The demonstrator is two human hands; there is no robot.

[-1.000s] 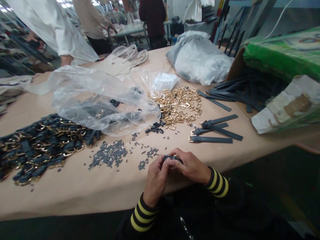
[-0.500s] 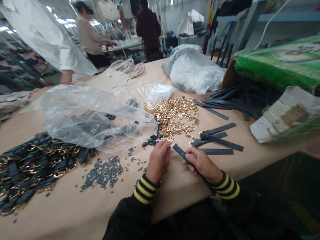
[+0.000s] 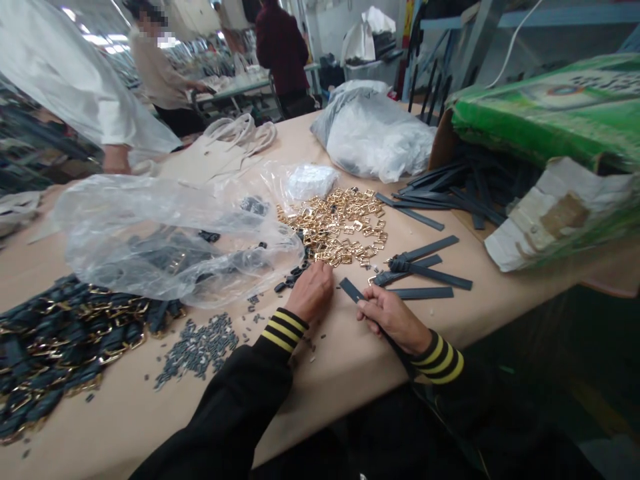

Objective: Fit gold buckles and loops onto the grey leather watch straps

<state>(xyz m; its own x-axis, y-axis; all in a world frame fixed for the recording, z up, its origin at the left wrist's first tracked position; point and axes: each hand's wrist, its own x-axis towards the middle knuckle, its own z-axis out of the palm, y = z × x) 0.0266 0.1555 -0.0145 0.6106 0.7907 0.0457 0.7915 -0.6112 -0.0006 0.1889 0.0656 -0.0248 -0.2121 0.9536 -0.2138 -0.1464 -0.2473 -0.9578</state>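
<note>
My right hand (image 3: 393, 316) grips a dark strap (image 3: 351, 290), whose flat end sticks out toward the upper left while the rest runs back under the wrist. At the near edge of the gold buckle pile (image 3: 345, 223) is my left hand (image 3: 313, 288), palm down with its fingers bent together; whatever they hold is hidden. Small black loops (image 3: 283, 285) lie just left of those fingers. Several straps, some with a gold buckle, lie beyond my right hand, among them one plain strap end (image 3: 425, 293).
Small dark pieces (image 3: 197, 348) and buckled straps (image 3: 55, 343) spread over the left side. A clear plastic bag (image 3: 185, 233) lies behind them. A grey bag (image 3: 375, 130) and a green box (image 3: 550, 110) stand farther back. A person's hand (image 3: 117, 160) is at the far left edge.
My left hand has moved forward to the buckle pile, away from the strap end. My right hand still holds the strap. The whole view has shifted a little.
</note>
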